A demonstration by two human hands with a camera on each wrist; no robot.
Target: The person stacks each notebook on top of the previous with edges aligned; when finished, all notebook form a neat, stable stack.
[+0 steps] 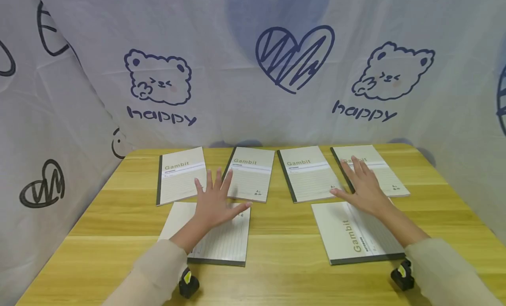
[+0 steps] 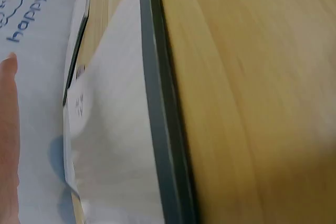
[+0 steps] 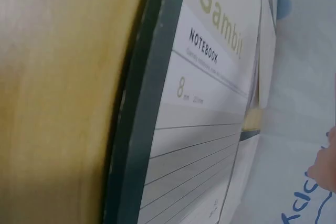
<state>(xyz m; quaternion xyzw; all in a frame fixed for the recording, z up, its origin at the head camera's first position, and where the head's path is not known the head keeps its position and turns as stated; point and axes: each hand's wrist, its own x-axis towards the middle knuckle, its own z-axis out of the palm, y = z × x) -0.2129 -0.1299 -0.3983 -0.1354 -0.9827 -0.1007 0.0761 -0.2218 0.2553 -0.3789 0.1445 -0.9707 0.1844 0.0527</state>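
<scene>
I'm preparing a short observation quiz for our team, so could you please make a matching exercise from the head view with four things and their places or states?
1. Left hand
2. Right hand
3. Near-right notebook
4. Scribble-filled heart drawing

A. Between two bear drawings
B. Fingers overlapping the far-right notebook of the back row
C. Lying turned, its gold Gambit lettering sideways and readable
D. Fingers spread, covering part of the near-left notebook

Right pairs: 1-D, 2-B, 3-C, 4-A
</scene>
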